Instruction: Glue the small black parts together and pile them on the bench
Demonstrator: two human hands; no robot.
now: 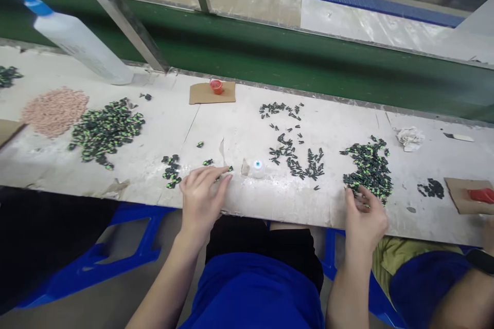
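Note:
My left hand (pixel 201 196) is pinching a small black-and-green piece (pixel 230 168) between thumb and fingertips, just above the white worktop (pixel 266 205). Close by it lie a small cluster of like pieces (pixel 172 170) and a couple of single ones. To its right stands a small white bottle (pixel 258 167) with a blue tip. My right hand (pixel 365 218) is at the near edge of a heap of black-and-green pieces (pixel 368 164). Its thumb and fingers are curved and apart, touching the heap, and nothing shows held between them.
Slim dark pieces (pixel 285 149) lie scattered mid-table. Further left are another black-and-green heap (pixel 108 128), a pink heap (pixel 56 112) and a large white bottle (pixel 85 46). A red cup (pixel 216 87) stands on cardboard. At right, a co-worker's arm (pixel 463 293) is near.

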